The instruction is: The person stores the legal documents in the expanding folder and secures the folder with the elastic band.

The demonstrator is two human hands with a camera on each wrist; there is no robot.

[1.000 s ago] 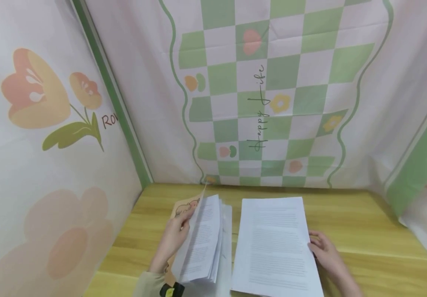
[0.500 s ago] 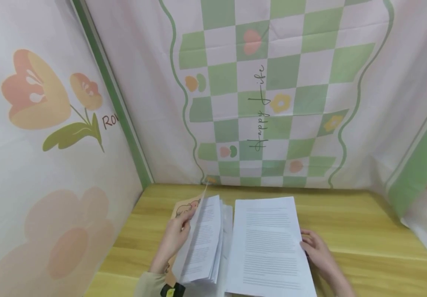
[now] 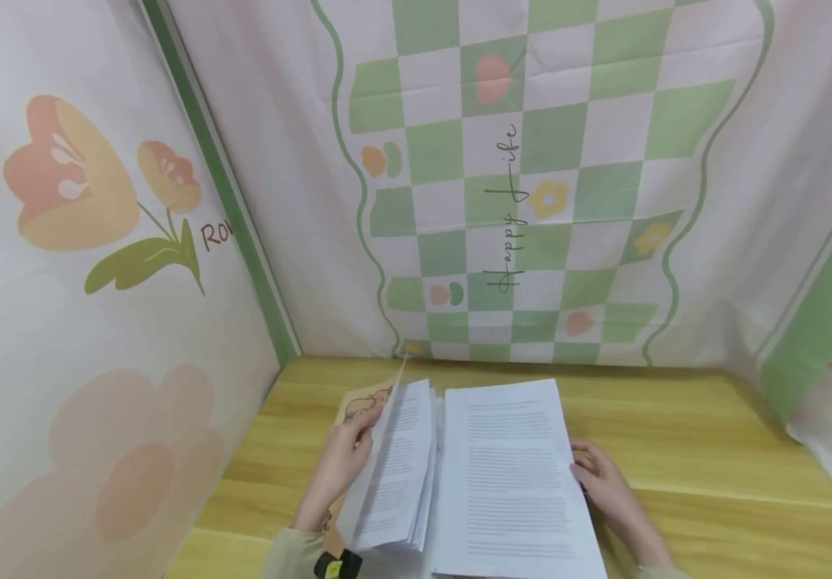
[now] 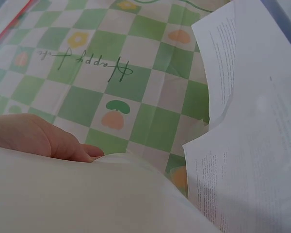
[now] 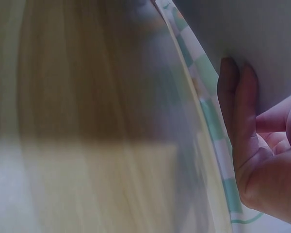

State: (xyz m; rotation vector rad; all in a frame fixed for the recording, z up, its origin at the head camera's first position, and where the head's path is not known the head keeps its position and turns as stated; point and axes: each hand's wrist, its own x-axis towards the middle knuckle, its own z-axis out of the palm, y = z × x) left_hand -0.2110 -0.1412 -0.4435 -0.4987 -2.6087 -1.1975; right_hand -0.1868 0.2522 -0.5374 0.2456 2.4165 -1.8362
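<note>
On the wooden worktop [image 3: 712, 450] lies a printed sheet [image 3: 510, 474], flat, its long axis running from near to far, its text lines going left to right; just left of it stands a lifted bundle of pages [image 3: 397, 466], tilted up on its edge, and nothing stands between them. The left hand [image 3: 339, 462] holds this bundle with fingers curled on its far edge; behind the bundle shows a tan cover with a cartoon picture [image 3: 361, 402]. The right hand [image 3: 604, 482] rests at the sheet's right edge, its fingers [image 5: 240, 111] straight and pressing the paper; a checkered green cloth [image 3: 531, 177] hangs behind.
</note>
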